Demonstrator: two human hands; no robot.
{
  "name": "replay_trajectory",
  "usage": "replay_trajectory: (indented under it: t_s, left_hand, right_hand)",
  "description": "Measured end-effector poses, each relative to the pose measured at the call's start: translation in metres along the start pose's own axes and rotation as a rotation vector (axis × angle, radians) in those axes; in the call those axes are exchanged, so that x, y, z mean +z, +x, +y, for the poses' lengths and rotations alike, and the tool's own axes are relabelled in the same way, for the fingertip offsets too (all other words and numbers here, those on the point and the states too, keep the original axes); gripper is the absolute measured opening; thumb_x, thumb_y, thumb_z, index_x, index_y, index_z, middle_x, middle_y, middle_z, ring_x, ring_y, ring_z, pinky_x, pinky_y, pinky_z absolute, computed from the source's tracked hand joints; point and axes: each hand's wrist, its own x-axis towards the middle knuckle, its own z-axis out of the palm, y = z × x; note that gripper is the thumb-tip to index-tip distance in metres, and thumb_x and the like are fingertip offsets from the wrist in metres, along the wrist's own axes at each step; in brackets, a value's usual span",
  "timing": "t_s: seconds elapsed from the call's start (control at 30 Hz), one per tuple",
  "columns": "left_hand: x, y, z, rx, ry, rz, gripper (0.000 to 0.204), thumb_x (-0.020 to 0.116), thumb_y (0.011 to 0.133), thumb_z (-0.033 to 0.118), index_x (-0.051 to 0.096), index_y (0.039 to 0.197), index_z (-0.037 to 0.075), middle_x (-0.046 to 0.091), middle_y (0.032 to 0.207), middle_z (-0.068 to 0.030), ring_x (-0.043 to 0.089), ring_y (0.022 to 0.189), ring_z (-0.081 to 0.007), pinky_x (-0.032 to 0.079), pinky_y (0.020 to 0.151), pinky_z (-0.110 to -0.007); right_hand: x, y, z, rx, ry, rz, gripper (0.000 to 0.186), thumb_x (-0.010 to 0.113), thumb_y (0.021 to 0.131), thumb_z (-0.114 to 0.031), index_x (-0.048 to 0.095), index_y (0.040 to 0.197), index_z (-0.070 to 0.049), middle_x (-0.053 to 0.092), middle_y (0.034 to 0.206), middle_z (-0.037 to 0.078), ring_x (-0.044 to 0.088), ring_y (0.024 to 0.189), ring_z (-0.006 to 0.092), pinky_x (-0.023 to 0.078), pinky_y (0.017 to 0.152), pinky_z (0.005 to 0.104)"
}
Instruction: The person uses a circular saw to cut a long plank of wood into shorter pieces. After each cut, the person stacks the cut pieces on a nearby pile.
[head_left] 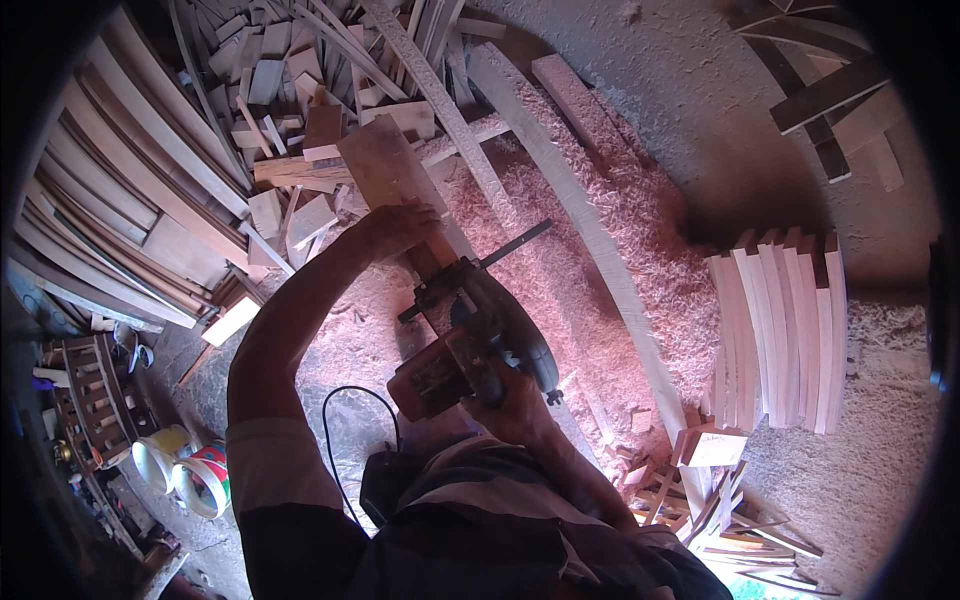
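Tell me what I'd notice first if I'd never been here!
You'd spot the power saw in the middle, held in the right hand, while the left hand touches a wooden board stretching ahead of it. Next, pinkish shavings lie to the right, beside a row of pale wood pieces.

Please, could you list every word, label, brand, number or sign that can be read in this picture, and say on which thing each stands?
No text can be read clearly.
Saw: faint marks on its housing, too small and blurred to read.
Red-and-green bucket: coloured side; too small to tell any words.
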Motion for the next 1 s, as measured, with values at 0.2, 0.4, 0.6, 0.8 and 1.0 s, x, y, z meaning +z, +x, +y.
replay_trajectory:
  t_s: [0.2,0.4,0.6,0.8,1.0]
  left_hand:
    - [0.000,-0.002,-0.009,0.009,-0.007,0.027,0.089,0.089,0.061,0.027,0.051,0.140,0.009,0.056,0.143,-0.0095,0.050,0.138,-0.0302,0.043,0.117,-0.040]
    - [-0.008,-0.002,-0.018,-0.021,-0.043,-0.038,0.086,0.089,0.061,0.027,0.052,0.136,0.009,0.057,0.142,-0.0104,0.050,0.138,-0.0301,0.045,0.115,-0.041]
    - [-0.015,-0.004,-0.028,-0.017,0.082,0.016,0.045,0.066,0.085,0.014,0.060,0.130,0.010,0.061,0.137,-0.0053,0.056,0.131,-0.0238,0.049,0.110,-0.035]
    - [-0.033,-0.003,-0.038,-0.020,0.070,-0.063,0.060,0.075,0.076,0.021,0.058,0.132,0.009,0.060,0.138,-0.0072,0.057,0.130,-0.0260,0.047,0.111,-0.039]
    - [-0.038,-0.024,-0.030,-0.439,-0.130,-0.058,0.092,0.091,0.068,0.033,0.049,0.145,0.009,0.054,0.147,-0.0136,0.050,0.137,-0.0333,0.042,0.114,-0.044]
  right_hand:
    - [0.006,0.010,-0.001,-0.028,-0.007,0.035,0.073,0.081,0.081,-0.025,0.052,0.145,-0.006,0.073,0.110,0.022,0.072,0.105,0.0325,0.057,0.090,0.0421]
    - [0.008,0.018,-0.007,-0.054,-0.026,0.066,0.070,0.081,0.081,-0.024,0.055,0.143,-0.006,0.074,0.106,0.022,0.073,0.101,0.0335,0.057,0.087,0.0424]
    - [0.009,0.032,-0.018,-0.055,0.008,0.052,0.065,0.082,0.080,-0.026,0.059,0.137,-0.005,0.074,0.104,0.023,0.074,0.099,0.0344,0.057,0.086,0.0435]
    - [0.010,0.045,-0.028,-0.084,0.004,0.083,0.065,0.081,0.081,-0.028,0.059,0.138,-0.007,0.074,0.102,0.022,0.074,0.097,0.0358,0.058,0.084,0.0447]
    - [0.014,0.063,-0.035,-0.099,-0.020,0.102,0.065,0.082,0.080,-0.028,0.059,0.138,-0.008,0.074,0.101,0.022,0.074,0.096,0.0354,0.058,0.083,0.0445]
